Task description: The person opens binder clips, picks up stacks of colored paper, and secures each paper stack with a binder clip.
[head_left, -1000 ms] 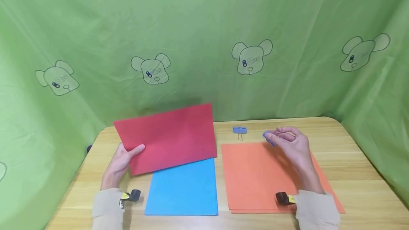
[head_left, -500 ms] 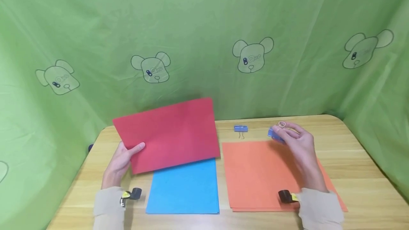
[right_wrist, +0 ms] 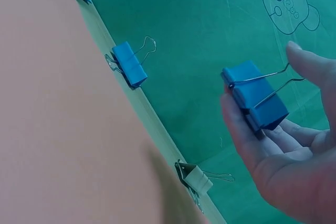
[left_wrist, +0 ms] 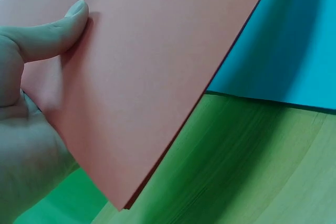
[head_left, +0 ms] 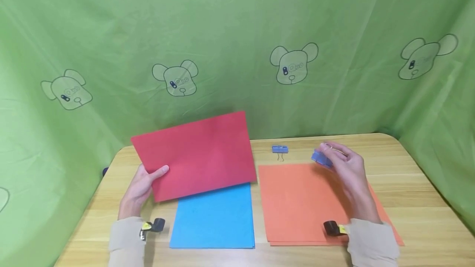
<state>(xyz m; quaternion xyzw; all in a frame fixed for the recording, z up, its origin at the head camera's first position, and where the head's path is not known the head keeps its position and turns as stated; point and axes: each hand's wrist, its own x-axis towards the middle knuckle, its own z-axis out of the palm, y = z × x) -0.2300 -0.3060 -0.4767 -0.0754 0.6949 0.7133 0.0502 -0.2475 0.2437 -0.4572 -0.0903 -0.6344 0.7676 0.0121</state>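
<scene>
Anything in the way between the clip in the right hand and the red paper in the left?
Nothing visible blocks the held clip from the red paper. In the head view a second blue clip appears between them, but it lies on the table, below both.

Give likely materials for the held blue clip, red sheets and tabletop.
Blue clip in the right hand: probably painted metal, smooth, with rolled edges; its handle looks like shiny bare steel wire.
Red sheets in the left hand: likely paper or thin card, matte, with thin flat edges.
Tabletop: smooth wood or wood-look laminate, showing pale grain; can't tell which.
</scene>
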